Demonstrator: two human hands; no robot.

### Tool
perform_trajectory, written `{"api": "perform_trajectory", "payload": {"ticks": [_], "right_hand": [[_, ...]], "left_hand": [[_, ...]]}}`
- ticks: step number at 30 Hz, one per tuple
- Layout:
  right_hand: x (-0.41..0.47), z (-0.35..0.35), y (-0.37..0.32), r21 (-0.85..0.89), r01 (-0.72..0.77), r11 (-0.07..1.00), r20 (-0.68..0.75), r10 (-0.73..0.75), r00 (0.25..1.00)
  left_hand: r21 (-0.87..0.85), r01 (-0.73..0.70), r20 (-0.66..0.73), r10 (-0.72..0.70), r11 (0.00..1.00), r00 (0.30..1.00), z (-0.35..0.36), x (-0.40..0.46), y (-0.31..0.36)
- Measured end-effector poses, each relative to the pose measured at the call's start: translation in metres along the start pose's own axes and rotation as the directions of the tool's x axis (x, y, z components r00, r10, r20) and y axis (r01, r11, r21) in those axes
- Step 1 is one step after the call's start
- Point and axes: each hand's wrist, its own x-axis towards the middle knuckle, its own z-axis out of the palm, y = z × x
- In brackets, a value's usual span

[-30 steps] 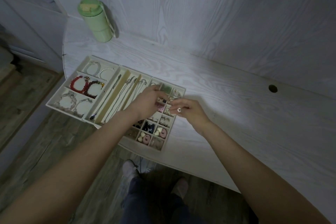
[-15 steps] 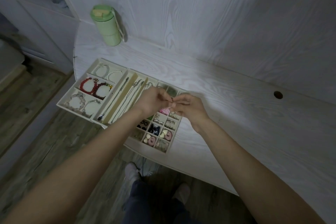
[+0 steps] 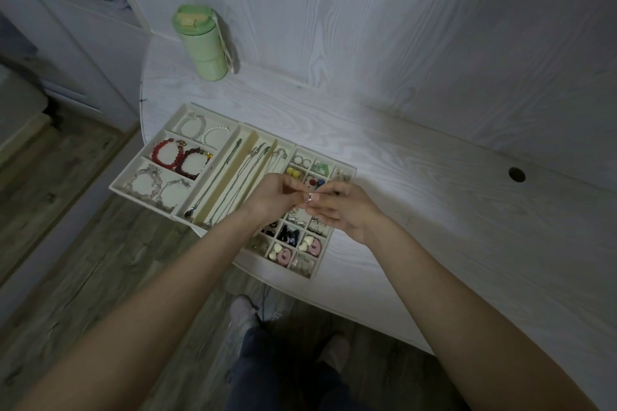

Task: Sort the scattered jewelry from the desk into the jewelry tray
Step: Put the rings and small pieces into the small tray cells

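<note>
Head view: both hands meet over the jewelry tray (image 3: 187,214) earring grid. Left hand (image 3: 273,195) and right hand (image 3: 344,210) fingers curled, pinching a small silver ring (image 3: 309,198) between them, held above the tray. Tray sits on tabletop (image 3: 417,210) at 9 o'clock; green bottle (image 3: 202,43) at 11.

Both hands meet above the tray's (image 3: 187,108) small compartments, the left hand (image 3: 272,195) and right hand (image 3: 345,210) together pinching a small ring (image 3: 309,198). The tray sits at the desk's (image 3: 434,210) near-left edge, a green bottle (image 3: 200,43) at the far-left corner.
</note>
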Motion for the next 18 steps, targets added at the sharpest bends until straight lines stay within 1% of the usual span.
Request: {"api": "perform_trajectory", "payload": {"ticks": [2,5,9,14,16,18], "right_hand": [[0.000,0.000,0.001,-0.001,-0.005,1.000,0.013,0.005,1.000],[0.001,0.000,0.002,-0.030,0.051,0.998,-0.016,-0.051,0.999],[0.004,0.001,0.005,-0.173,0.184,0.968,-0.048,-0.195,0.980],[0.010,0.004,0.005,-0.293,0.244,0.924,-0.022,-0.262,0.965],[0.015,0.004,0.007,-0.430,0.261,0.864,-0.022,-0.299,0.954],[0.021,0.004,0.012,-0.596,0.279,0.753,-0.011,-0.355,0.935]], "left_hand": [[0.003,-0.014,0.003,0.014,1.000,1.000,-0.001,-0.001,-0.001],[0.006,-0.023,0.004,0.023,1.000,1.000,-0.003,-0.002,0.000],[-0.026,0.006,0.000,-0.006,1.000,1.000,-0.006,0.000,-0.003],[-0.063,0.024,-0.037,-0.027,0.998,0.999,-0.009,-0.001,-0.010],[-0.002,0.025,-0.090,-0.025,1.000,0.996,-0.013,-0.002,-0.014],[0.177,0.008,-0.149,0.018,0.984,0.989,-0.019,-0.004,-0.020]]}}
